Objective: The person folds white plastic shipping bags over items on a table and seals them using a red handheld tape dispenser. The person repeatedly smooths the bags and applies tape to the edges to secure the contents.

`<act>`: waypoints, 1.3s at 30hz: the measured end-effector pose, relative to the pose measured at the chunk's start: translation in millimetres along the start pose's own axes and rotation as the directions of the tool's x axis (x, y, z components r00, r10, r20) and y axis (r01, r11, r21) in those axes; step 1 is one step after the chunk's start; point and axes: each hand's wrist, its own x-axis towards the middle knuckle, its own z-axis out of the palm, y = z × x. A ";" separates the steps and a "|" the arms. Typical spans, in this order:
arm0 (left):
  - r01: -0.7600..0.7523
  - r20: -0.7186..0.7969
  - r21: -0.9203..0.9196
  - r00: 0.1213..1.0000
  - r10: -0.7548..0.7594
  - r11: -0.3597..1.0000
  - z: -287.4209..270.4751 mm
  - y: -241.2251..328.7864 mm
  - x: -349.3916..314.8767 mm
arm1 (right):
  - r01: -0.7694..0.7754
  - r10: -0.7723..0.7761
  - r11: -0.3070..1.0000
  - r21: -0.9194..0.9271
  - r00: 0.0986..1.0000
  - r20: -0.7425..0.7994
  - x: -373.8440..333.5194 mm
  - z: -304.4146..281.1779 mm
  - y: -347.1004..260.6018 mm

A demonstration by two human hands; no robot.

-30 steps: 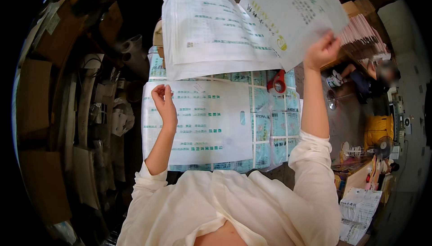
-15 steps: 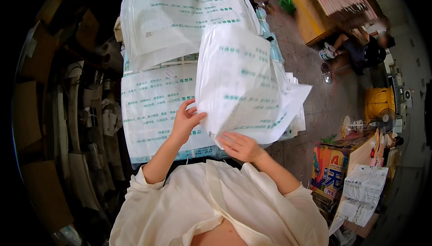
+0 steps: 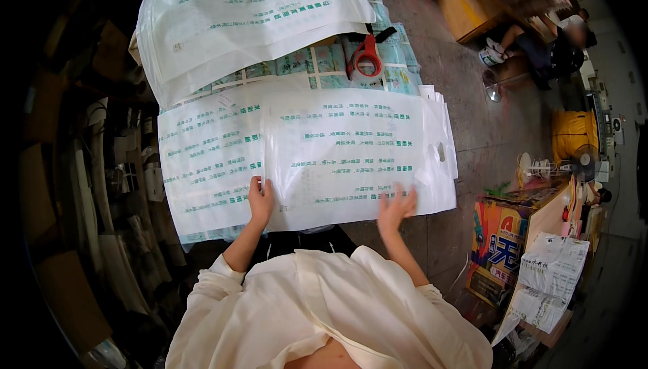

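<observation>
A flat white plastic bag with green print (image 3: 337, 160) lies on top of a stack, its oval handle cutout toward the right. My left hand (image 3: 260, 201) touches its left edge near the front, thumb a little apart from the fingers. Over the bag's front right part is my right hand (image 3: 397, 210), fingers spread and slightly blurred, holding nothing. More printed white bags (image 3: 209, 160) lie to the left, partly under this one. Behind them rests another pile of white bags (image 3: 250, 18), its sheets curling up at the near edge.
A red tape dispenser (image 3: 368, 65) sits on blue-green printed packs (image 3: 324, 65) between the piles. Shelving with boards and cartons (image 3: 121, 187) runs along the left. At right are a printed carton (image 3: 499, 251), a fan (image 3: 582, 160) and a seated person (image 3: 560, 55) beside a wooden table (image 3: 466, 4).
The lifted, curled bags have come down flat on the stack. My right hand has moved right with spread fingers; my left is lower. The tape dispenser has come into sight.
</observation>
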 end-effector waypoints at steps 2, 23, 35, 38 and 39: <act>-0.023 0.009 0.012 1.000 0.023 1.000 2.2 4.9 -2.4 | -0.488 0.485 0.872 0.040 0.872 0.060 17.1 17.3 41.4; 0.080 -0.190 0.855 0.968 0.165 0.513 -150.0 -94.0 21.5 | 0.472 -0.484 0.868 0.153 0.740 0.467 11.0 19.6 -133.5; 0.034 -0.141 0.839 0.977 0.158 0.544 -186.0 -107.5 26.1 | 0.638 -0.604 0.765 0.093 0.660 0.446 19.9 46.6 -138.1; 0.058 -0.158 0.832 0.978 0.135 0.551 -185.7 -109.4 23.1 | 0.631 -0.594 0.771 0.088 0.663 0.456 27.1 48.1 -138.5; 0.059 -0.163 0.832 0.976 0.141 0.552 -186.5 -111.6 22.4 | 0.630 -0.592 0.772 0.084 0.665 0.455 28.8 49.2 -138.5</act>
